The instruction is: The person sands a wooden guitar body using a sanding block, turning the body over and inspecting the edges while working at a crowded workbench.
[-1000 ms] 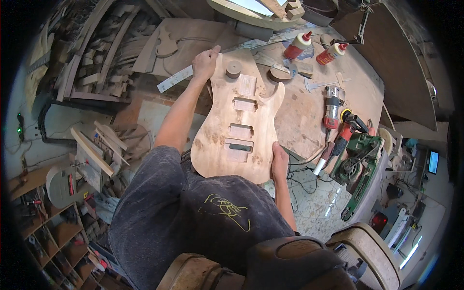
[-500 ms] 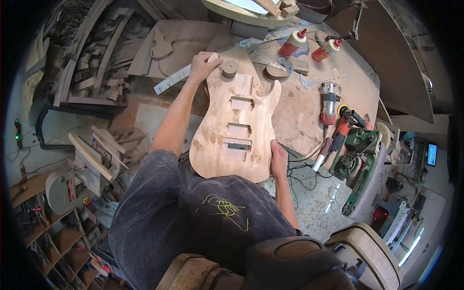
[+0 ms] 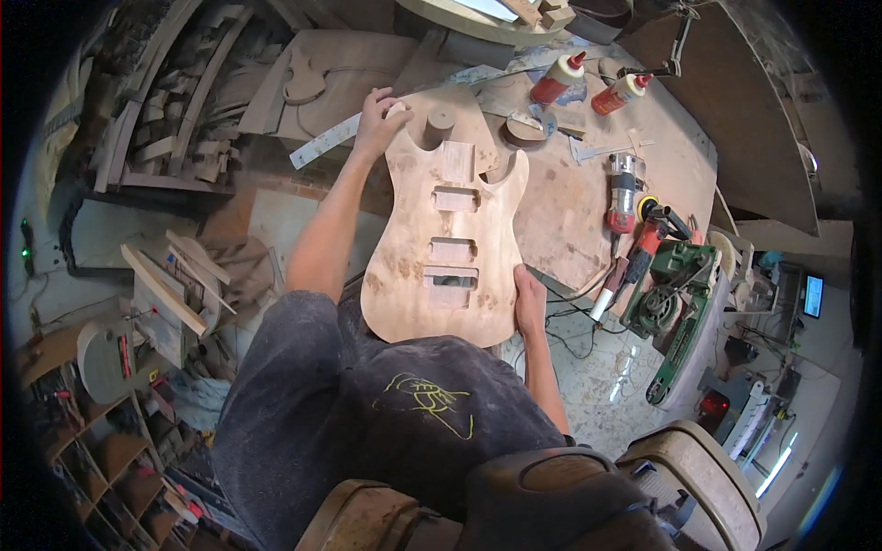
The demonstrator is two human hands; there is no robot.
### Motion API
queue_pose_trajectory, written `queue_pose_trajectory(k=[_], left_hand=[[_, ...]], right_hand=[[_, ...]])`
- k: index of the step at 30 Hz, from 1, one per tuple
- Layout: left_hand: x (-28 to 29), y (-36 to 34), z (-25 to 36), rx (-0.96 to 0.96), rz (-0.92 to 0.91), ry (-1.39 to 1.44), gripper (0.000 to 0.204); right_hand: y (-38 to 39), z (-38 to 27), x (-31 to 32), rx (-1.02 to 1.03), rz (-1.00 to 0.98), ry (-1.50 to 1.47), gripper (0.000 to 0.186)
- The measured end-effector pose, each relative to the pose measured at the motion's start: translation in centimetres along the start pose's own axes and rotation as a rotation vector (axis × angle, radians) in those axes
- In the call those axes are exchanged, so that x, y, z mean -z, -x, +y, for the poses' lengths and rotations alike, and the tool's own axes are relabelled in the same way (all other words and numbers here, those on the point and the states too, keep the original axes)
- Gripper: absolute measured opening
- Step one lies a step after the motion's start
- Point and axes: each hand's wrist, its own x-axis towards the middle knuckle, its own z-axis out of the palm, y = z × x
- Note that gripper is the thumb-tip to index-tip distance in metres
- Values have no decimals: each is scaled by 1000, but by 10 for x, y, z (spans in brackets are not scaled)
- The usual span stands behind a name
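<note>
Right hand (image 3: 529, 298) clamps the lower edge of the guitar body (image 3: 447, 234), mid-frame, its tail near the lap. Left hand (image 3: 378, 119) grips the upper horn. Best keep both grips firm, the slab level, clear of the bench (image 3: 560, 197) and glue bottles (image 3: 588, 81) beyond.

Left hand (image 3: 378, 121) outstretched, right hand (image 3: 529, 299) near, both clasped.

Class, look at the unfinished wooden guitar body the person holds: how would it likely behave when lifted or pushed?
The guitar body is probably stiff: a thick wood slab. Likely fairly heavy, since the left hand grips a horn and the right hand its lower edge. Flat, so it should slide, not roll.
</note>
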Motion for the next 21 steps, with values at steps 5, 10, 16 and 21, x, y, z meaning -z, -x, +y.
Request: queue_pose_trajectory(k=[5,10,16,21], left_hand=[[47,32,59,-42,193,538,39],[117,77,183,118,58,1164,40],[141,142,241,4,144,1117,54],[150,171,243,-13,82,1160,74]], right_hand=[[3,15,12,164,-85,76,40],[3,29,24,343,-152,-85,54],[-1,26,35,521,-159,-67,71],[-1,26,42,572,-106,-86,77]])
